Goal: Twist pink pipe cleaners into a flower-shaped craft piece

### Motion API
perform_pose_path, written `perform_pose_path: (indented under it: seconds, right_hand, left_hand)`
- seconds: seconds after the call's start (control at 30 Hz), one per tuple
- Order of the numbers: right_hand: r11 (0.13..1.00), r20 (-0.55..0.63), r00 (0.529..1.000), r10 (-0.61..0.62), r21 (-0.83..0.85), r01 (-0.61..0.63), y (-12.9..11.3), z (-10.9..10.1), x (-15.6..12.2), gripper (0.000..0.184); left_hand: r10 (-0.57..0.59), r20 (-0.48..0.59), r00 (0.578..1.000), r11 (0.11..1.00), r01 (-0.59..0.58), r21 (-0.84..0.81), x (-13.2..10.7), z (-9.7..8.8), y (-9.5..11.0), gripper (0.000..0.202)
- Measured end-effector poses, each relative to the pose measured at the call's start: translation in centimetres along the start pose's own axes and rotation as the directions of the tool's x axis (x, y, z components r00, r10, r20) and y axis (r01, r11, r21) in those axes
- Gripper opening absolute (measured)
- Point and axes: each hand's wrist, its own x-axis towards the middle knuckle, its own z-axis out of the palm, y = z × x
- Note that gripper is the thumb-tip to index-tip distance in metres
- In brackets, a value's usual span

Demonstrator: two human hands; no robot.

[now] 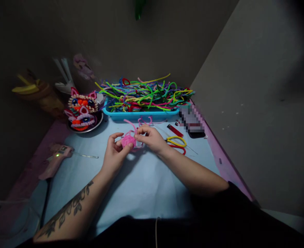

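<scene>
A piece of bent pink pipe cleaner work (128,141) is held up over the middle of the table. My left hand (117,148) grips its left side, thumb across the front. With thumb and fingertips together, my right hand (148,137) pinches a pink pipe cleaner at the right edge of the same piece. One loose end sticks up between the hands. Behind them, curled pink pipe cleaner bits (145,120) lie on the table. Scissors with yellow and red handles (177,141) rest just beyond my right wrist, partly hidden by it.
A blue tray (141,115) heaped with colourful pipe cleaners stands at the back. Pipe cleaner animal faces (82,110) sit in a metal bowl (96,126) to its left. A glue gun (57,160) lies at left. A red lighter (175,131) and a phone (197,132) are at right.
</scene>
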Motion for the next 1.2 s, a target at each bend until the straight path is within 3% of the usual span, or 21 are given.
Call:
perform_pose_path:
  seconds: [0.27, 0.33, 0.4, 0.47, 0.57, 0.73, 0.93, 1.1, 1.2]
  right_hand:
    - [0.995, 0.104, 0.992, 0.070, 0.063, -0.077, 0.6, -0.1, 0.1, 0.025]
    - [0.992, 0.056, 0.996, 0.063, 0.106, -0.069, 0.8, 0.1, 0.2, 0.028]
    - [0.988, -0.038, 0.998, 0.052, 0.151, -0.046, 1.2, 0.3, 0.3, 0.032]
    - [0.984, -0.136, 0.990, 0.039, 0.177, -0.015, 1.5, 0.6, 0.4, 0.036]
    - [0.985, -0.238, 0.971, 0.029, 0.171, 0.013, 1.9, 1.0, 0.2, 0.040]
    - [0.991, -0.231, 0.973, 0.024, 0.135, 0.007, 1.6, 1.7, -0.5, 0.043]
    - [0.993, -0.148, 0.989, 0.026, 0.117, -0.008, 1.3, 2.2, -1.1, 0.047]
    - [0.998, -0.149, 0.989, -0.005, 0.062, 0.014, 1.8, 2.2, -1.3, 0.047]
    - [0.999, -0.169, 0.985, -0.034, 0.024, 0.039, 2.0, 2.3, -1.3, 0.044]
  left_hand:
    - [-0.001, 0.111, 0.994, 0.995, -0.011, 0.102, 0.5, -0.8, 0.8, 0.058]
    - [0.106, 0.032, 0.994, 0.981, -0.110, 0.160, 0.8, -1.2, 1.0, 0.053]
    - [0.239, -0.117, 0.964, 0.951, -0.208, 0.230, 1.1, -1.5, 0.9, 0.044]
    - [0.286, -0.219, 0.933, 0.934, -0.220, 0.282, 1.3, -1.7, 0.7, 0.035]
    - [0.177, -0.195, 0.965, 0.962, -0.127, 0.243, 1.1, -1.4, 0.1, 0.033]
    - [0.027, -0.113, 0.993, 0.998, -0.021, 0.058, 0.5, -0.6, -0.4, 0.065]
    - [0.042, -0.114, 0.993, 0.999, -0.040, 0.019, 0.4, -0.8, 0.0, 0.055]
    - [0.103, -0.130, 0.986, 0.993, -0.094, 0.074, 0.4, -0.9, -0.1, 0.050]
    - [0.084, -0.120, 0.989, 0.994, -0.075, 0.076, 0.4, -0.8, -0.4, 0.058]
